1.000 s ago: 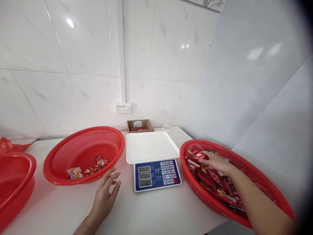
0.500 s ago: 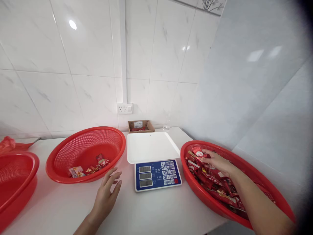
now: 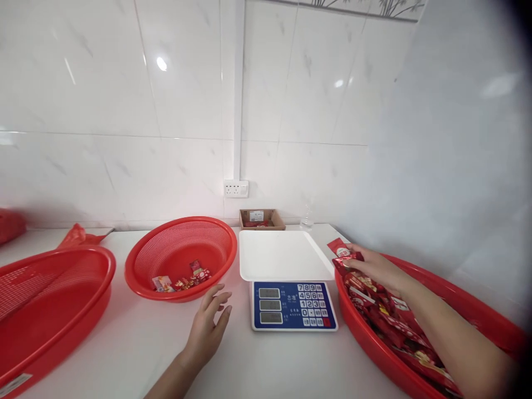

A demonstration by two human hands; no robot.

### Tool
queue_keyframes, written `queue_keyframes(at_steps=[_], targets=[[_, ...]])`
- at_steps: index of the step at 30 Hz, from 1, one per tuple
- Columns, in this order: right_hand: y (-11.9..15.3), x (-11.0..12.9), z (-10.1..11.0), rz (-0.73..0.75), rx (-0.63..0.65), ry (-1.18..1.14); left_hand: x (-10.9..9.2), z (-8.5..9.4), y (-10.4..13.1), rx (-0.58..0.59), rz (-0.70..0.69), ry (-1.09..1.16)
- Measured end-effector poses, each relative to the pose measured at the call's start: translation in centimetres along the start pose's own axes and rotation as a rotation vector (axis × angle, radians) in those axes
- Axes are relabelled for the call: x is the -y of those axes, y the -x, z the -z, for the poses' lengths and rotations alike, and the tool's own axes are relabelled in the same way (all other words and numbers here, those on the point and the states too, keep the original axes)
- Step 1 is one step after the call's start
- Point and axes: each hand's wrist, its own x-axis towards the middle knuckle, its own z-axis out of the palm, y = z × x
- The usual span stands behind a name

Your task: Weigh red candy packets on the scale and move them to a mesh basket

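My right hand (image 3: 372, 266) is closed on red snack packets (image 3: 341, 252), held over the left rim of the right red basket (image 3: 361, 338). Many red wrapped packets (image 3: 386, 318) fill that basket below the hand. My left hand (image 3: 209, 321) hovers with its fingers apart and holds nothing, left of the digital scale (image 3: 293, 306). The white weighing pan (image 3: 278, 255) of the scale has nothing on it. Just beyond my left hand, the middle red basket (image 3: 178, 233) holds several small packets (image 3: 187, 280) near its front side.
Another red basket (image 3: 54, 310) stands at the far left, with red plastic bags (image 3: 81, 237) behind it. A small cardboard box (image 3: 261, 219) with red packets and a clear plastic bottle (image 3: 306, 217) stand behind the scale. A wall socket (image 3: 236, 188) is above the table.
My right hand has lifted the red packets from the pile up to the basket's left rim. The view has turned left, while my left hand keeps its relaxed pose.
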Motion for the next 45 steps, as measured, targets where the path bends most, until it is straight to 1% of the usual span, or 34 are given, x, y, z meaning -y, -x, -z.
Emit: queue_keyframes(at_steps=[3,7,9,11,13,16,18,21,23,25,27,29,31,34,42,45], targets=[[-1.6,2.0,-2.7,0.071,0.120,0.044,0.2,0.0,0.0,-0.007,0.009,0.010],[-3.2,3.9,-6.7,0.083,0.227,0.104,0.2,0.0,0.0,-0.014,0.008,0.014],[-3.6,4.5,-8.1,0.096,0.257,0.067,0.2,0.1,0.0,-0.019,0.004,0.019],[-3.9,5.0,-8.9,0.096,0.256,0.036,0.1,0.1,0.0,-0.024,0.005,0.023],[-4.0,5.1,-9.1,0.089,0.223,0.043,0.1,0.2,0.0,-0.023,0.012,0.022],[-4.0,4.7,-8.8,0.076,0.183,0.050,0.0,0.2,0.1,-0.011,0.019,0.021],[-4.0,4.3,-8.6,0.070,0.172,0.059,-0.1,0.2,0.1,0.004,0.021,0.026],[-4.0,3.9,-8.5,0.077,0.172,0.137,-0.3,0.1,0.2,0.019,0.019,0.040],[-4.1,4.1,-8.8,0.124,0.175,0.203,-0.4,0.1,0.2,0.023,0.015,0.045],[-4.3,4.5,-9.2,0.208,0.184,0.276,-0.3,0.0,0.2,0.019,0.011,0.043],[-4.7,4.9,-9.8,0.287,0.224,0.351,-0.2,0.1,0.2,0.012,0.009,0.036],[-5.0,5.3,-10.3,0.321,0.286,0.426,-0.1,0.1,0.2,0.010,0.015,0.029],[-5.3,5.6,-10.7,0.320,0.336,0.478,0.0,0.2,0.2,0.018,0.029,0.023],[-5.5,6.0,-11.0,0.308,0.352,0.520,-0.1,0.3,0.2,0.037,0.053,0.020],[-5.4,6.3,-11.1,0.283,0.314,0.586,-0.4,0.3,0.2,0.061,0.057,0.044],[-5.6,6.3,-11.1,0.233,0.264,0.631,-0.4,0.3,0.2,0.049,0.054,0.046]])
